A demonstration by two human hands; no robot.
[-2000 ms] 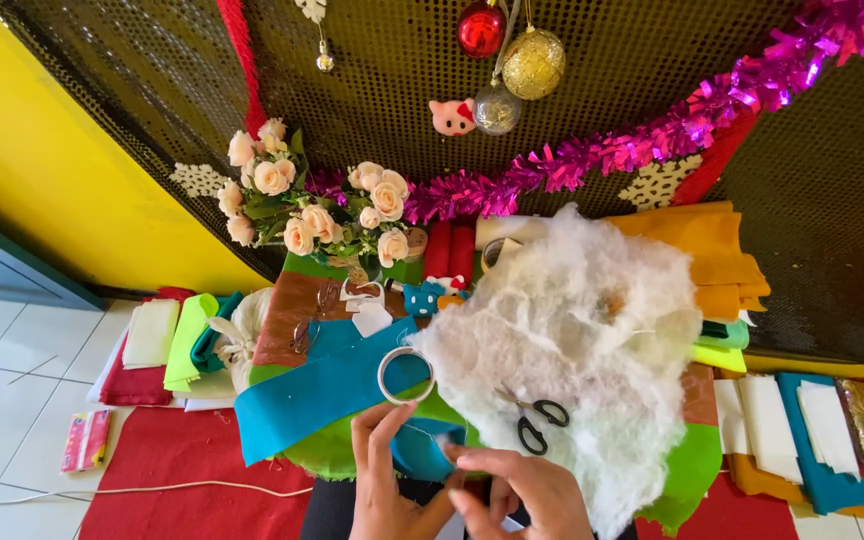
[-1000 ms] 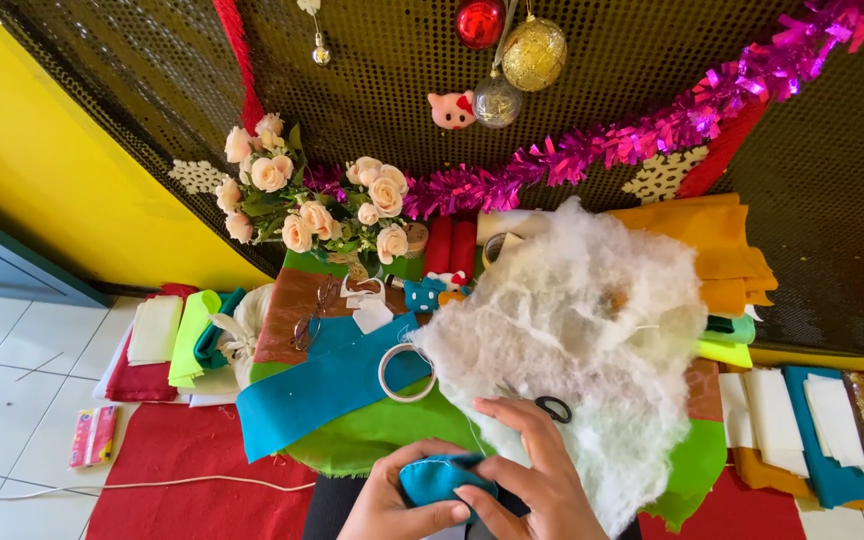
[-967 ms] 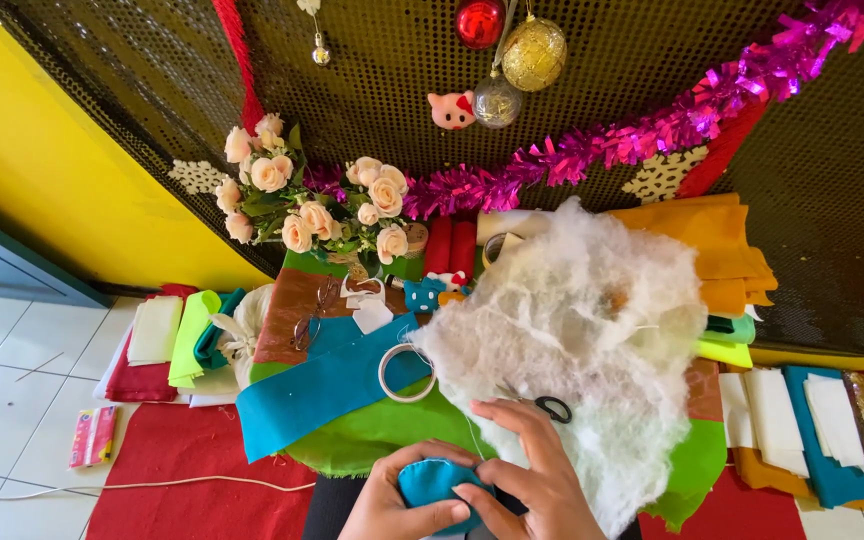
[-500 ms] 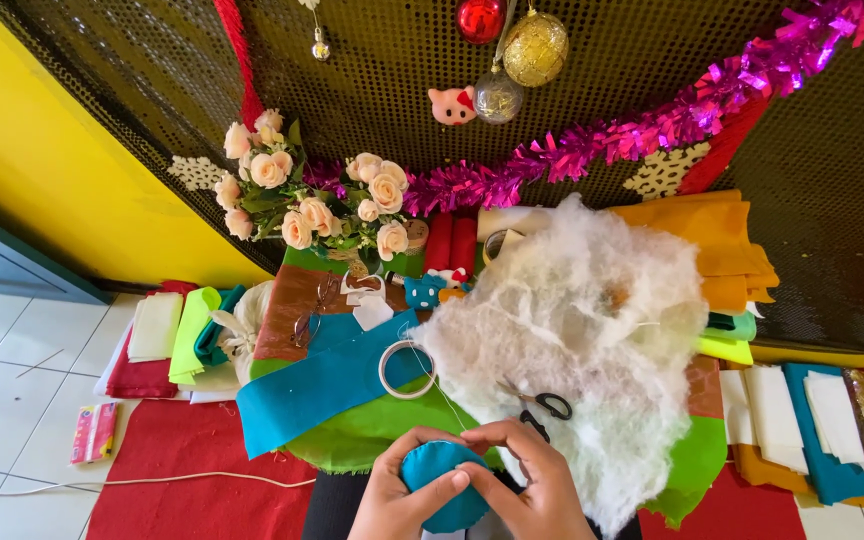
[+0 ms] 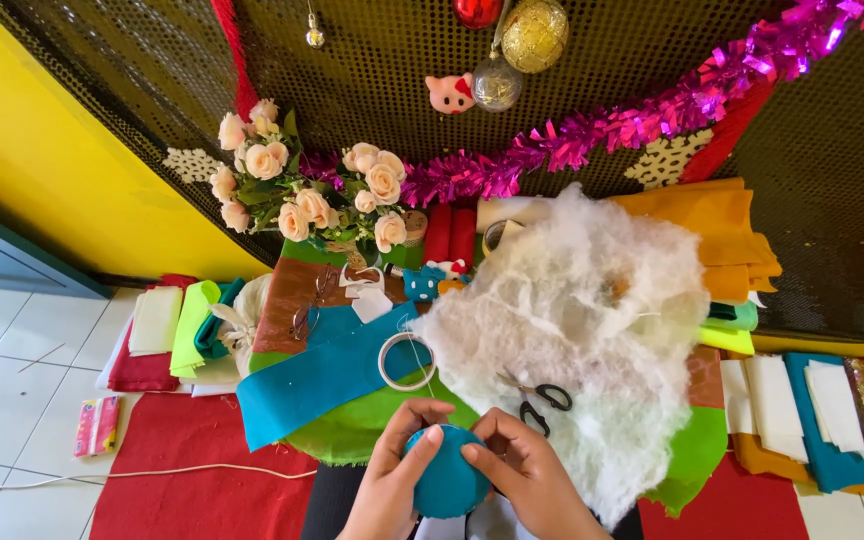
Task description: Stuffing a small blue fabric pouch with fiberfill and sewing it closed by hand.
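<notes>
Left hand [image 5: 389,478] and right hand [image 5: 524,476] both pinching round teal felt ball [image 5: 446,481] from either side, equally near, just below tape ring [image 5: 407,361]; scissors [image 5: 537,402] on white stuffing [image 5: 582,330] right of ring.

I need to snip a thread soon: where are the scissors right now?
In the head view, the black-handled scissors lie on the lower edge of the white stuffing pile, just above the right hand and right of the tape roll.

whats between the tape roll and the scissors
In the head view, between the tape roll and the scissors lie green felt and the white stuffing's edge.
</notes>
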